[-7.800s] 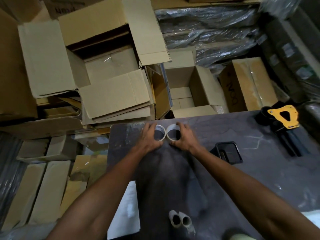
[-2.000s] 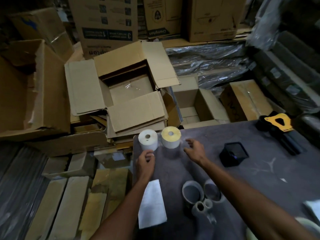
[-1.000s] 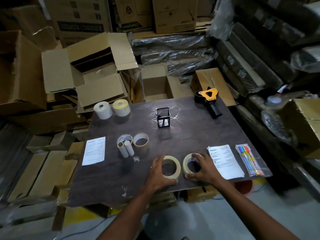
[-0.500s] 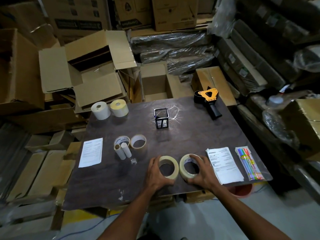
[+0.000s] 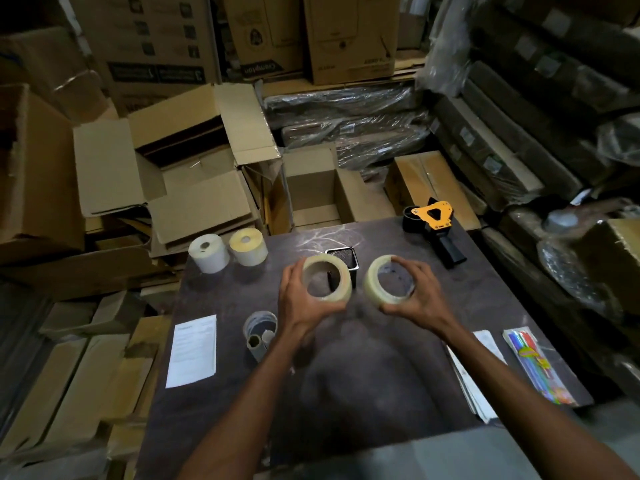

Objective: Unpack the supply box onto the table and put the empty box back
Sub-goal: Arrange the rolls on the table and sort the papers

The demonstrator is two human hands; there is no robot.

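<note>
Left grip [image 5: 302,299] wrapped round one tape roll [image 5: 327,278], right grip [image 5: 417,295] round a second tape roll [image 5: 387,279]; both held side by side, clear above the dark surface [image 5: 363,375], ring holes tilted toward the camera. Mesh cup [image 5: 343,259] just behind the left roll; bare patch lying straight beneath both. Open supply box [image 5: 322,192] beyond the far edge, apparently empty. Probably set-down next, each roll equally near its own spot

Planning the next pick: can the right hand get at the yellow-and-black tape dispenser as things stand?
Probably not yet. The right hand has its grip full with a clear roll of tape. The yellow-and-black tape dispenser lies uncovered on the dark table on that side, with bare tabletop between them, so once the roll is down the way looks free.
</note>
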